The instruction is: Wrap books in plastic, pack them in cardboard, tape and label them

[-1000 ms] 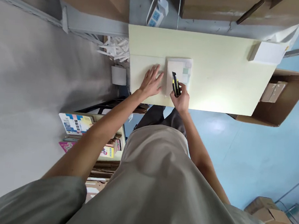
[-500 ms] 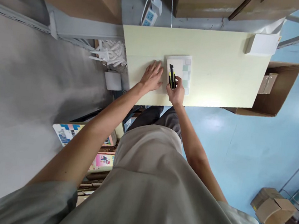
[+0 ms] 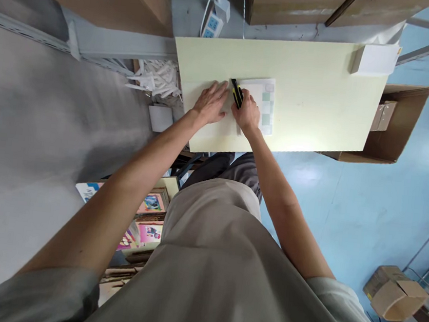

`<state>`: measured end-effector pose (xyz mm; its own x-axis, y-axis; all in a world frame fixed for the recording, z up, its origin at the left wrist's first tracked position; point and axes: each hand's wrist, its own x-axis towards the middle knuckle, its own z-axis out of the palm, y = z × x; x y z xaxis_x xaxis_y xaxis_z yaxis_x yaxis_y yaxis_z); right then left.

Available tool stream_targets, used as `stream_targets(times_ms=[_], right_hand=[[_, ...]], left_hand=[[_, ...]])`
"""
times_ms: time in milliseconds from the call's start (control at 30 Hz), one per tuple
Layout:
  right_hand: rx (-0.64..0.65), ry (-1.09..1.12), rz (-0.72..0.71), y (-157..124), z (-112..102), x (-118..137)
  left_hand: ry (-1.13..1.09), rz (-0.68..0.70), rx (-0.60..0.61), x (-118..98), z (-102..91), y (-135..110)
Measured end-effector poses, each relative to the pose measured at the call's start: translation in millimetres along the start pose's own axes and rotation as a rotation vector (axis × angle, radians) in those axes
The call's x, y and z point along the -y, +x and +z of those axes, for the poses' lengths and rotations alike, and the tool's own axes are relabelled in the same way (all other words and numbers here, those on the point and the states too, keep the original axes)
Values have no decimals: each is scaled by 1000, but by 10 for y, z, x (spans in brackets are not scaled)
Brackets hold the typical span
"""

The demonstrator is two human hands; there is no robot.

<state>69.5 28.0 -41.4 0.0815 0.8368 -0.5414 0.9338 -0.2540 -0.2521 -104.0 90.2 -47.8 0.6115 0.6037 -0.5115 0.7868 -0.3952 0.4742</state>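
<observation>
So here's where we're at: our right hand [image 3: 247, 115] has its fingers curled tight around one yellow-and-black utility knife [image 3: 236, 93], gripping the handle with the tip pointing away from us. The knife sits right at the left edge of a flat white packet [image 3: 265, 105] with pale green squares printed on it, and the heel of that hand rests on the packet's near-left part. We honestly can't tell if the blade is out, it's too small to see. Our left hand [image 3: 210, 102] holds nothing. Its fingers are stretched out and a bit spread, pressed flat on the pale yellow table [image 3: 322, 101] just left of the knife, fingertips almost touching it. The packet lies near the middle of the table, closer to our edge and a little left of centre. Count-wise it's one knife, one packet and two hands on the job. Also on the table is one small white box [image 3: 375, 59], way off at the far right corner. Behind the table there's one white power strip [image 3: 210, 22] with blue sockets. Off the left side is a heap of white plastic pieces [image 3: 156, 78], too jumbled to count, and off the right side one open cardboard carton [image 3: 394, 145] stands on the blue floor.
</observation>
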Motion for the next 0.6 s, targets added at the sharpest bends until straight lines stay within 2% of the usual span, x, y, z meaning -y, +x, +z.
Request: stream_targets(times_ms=[200, 367, 600], right_hand=[[13, 1, 9, -5, -22, 24], [7, 39, 20, -35, -33, 43], [5, 78, 62, -133, -126, 114]], left_hand=[[-37, -11, 0, -119, -92, -25], [29, -28, 41, -149, -188, -49], [13, -35, 44, -98, -157, -9]])
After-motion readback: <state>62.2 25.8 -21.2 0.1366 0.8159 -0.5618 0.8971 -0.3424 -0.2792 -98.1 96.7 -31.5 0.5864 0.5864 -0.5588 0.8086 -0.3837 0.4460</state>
